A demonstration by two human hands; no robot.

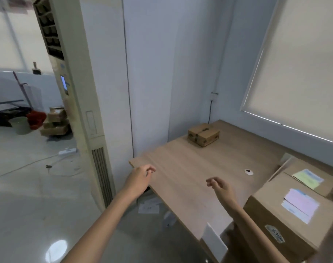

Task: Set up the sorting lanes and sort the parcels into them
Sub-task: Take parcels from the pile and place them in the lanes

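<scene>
Hands, head view, the only view supplied: we find the left hand (141,177) over the left edge of the counter (190,168) and the right hand (219,185) above its middle. They are well apart, with fingers loosely curled and nothing held.

One small parcel (203,134) sits alone near the far left corner, ahead of both hands and well apart from them. Two larger labelled parcels crowd the right side. The near parcel (275,215) lies just beside the right forearm, and the second parcel (312,168) is behind it. We judge the near parcel's long axis to run from the near edge toward the far right.

A white card (214,242) stands at the near edge; we cannot tell its purpose.

We judge the right hand closer to the unsorted stock, and the left closer to the small parcel's side.
</scene>
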